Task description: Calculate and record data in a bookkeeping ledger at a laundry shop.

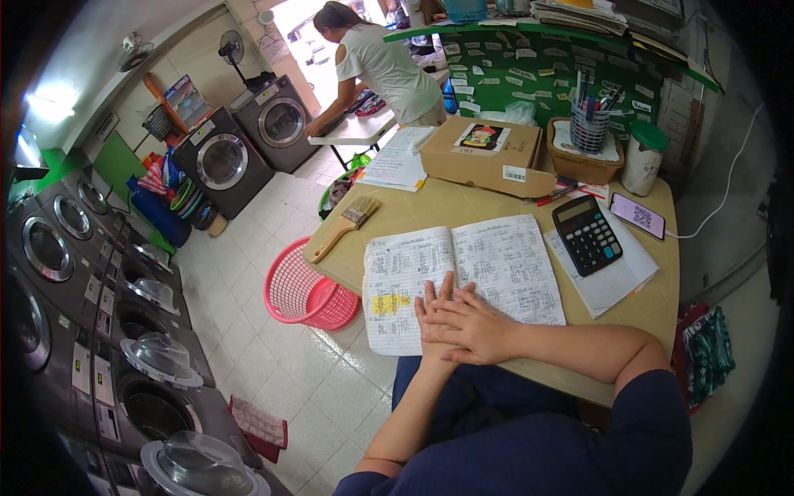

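Note:
An open notebook (504, 256) with handwritten pages and a yellow highlighted patch lies on the table in front of me. My left hand (440, 302) rests flat on it, fingers stretched toward the far side. Across the back of that hand lies my right hand (480, 331), its fingers out and slightly apart, covering part of the left. Neither hand holds anything visible. Right of the notebook, a black calculator (586, 235) sits on loose paper (624, 269). Beyond it is a phone (638, 215) with a lit screen and a white cable. A wide wooden-handled brush (347, 228) lies left of the notebook.
A cardboard box (475, 157), a pen holder (590, 128) and a green-lidded jar (643, 161) stand at the table's far side. A pink basket (289, 285) sits on the floor. Washing machines (136, 322) line the left; a person (376, 70) bends over a white table beyond.

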Available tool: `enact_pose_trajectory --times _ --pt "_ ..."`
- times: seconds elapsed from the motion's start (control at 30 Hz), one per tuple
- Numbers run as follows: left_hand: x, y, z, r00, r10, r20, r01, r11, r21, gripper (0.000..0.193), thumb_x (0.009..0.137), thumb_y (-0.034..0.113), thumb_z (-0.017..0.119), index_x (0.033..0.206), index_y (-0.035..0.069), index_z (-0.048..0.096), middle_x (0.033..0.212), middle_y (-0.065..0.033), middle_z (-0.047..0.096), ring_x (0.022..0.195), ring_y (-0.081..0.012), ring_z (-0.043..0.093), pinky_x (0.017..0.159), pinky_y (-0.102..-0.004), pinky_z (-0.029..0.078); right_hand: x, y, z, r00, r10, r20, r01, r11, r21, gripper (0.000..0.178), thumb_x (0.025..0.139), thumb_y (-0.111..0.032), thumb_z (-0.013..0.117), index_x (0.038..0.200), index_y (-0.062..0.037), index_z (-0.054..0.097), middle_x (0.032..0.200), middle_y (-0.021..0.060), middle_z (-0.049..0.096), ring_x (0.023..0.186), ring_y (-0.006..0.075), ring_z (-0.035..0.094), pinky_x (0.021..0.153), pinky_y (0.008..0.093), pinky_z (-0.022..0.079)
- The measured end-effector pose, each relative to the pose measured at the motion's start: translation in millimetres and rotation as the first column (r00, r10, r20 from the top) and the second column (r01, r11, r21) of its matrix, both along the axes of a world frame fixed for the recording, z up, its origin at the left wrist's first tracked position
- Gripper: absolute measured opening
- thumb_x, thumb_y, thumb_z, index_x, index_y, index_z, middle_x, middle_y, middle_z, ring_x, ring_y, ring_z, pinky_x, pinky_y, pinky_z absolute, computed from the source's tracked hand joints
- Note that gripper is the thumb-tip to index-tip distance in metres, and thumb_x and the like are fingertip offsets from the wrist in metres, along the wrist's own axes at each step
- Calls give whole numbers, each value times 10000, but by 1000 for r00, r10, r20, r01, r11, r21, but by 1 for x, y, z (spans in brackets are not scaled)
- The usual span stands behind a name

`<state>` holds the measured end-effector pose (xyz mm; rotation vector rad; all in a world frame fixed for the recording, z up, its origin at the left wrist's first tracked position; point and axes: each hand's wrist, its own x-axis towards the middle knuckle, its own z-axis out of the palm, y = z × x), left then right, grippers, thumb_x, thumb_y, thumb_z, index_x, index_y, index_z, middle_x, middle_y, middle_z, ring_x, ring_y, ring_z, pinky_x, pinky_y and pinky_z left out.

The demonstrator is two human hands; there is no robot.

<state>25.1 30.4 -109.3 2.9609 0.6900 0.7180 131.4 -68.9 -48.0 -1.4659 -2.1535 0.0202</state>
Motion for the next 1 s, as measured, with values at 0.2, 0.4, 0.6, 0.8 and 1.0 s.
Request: enact_pose_trajectory --times 0.2,0.4,0.6,0.8,1.0 --pt "1 1 0 1000 26 -10 -26 1000 4 542 965 543 477 1469 347 504 1646 -50 271 1486 -408 241 1143 -632 192 0 0 -2 1000 -4 0 4 1000 -6 531 954 -460 597 1416 -199 564 1478 149 485 1444 341 359 1179 599 203" --pt "1 -3 6 997 56 -47 -54 997 49 529 975 530 474 1474 356 497 1650 -41 266 1490 -400 238 1151 -619 179 0 0 0 1000 6 5 -6 1000 0 552 951 -441 603 1430 -173 545 1478 151 481 1437 362 364 1167 624 222" --pt "-1 -4 8 1000 27 -8 -27 1000 7 527 974 519 472 1474 353 497 1648 -39 271 1496 -398 232 1153 -621 175 2 5 -7 997 50 -61 -46 997 62 511 885 -511 610 1288 -202 661 1403 139 561 1400 401 403 1142 694 184" --pt "-2 -4 14 1000 4 30 -1 994 -108 607 915 536 572 1463 283 516 1611 -112 335 1480 -436 260 1160 -633 174 10 1 22 958 -25 -286 6 998 -67 547 934 -356 656 1420 -132 542 1473 166 479 1431 384 369 1161 596 273" --pt "-2 -16 47 997 -16 70 30 978 -207 632 897 568 619 1393 180 565 1584 -170 354 1455 -480 284 1159 -651 173 84 -21 59 844 -512 -161 533 833 148 626 812 -197 781 1385 -95 549 1469 190 463 1415 401 369 1173 500 303"
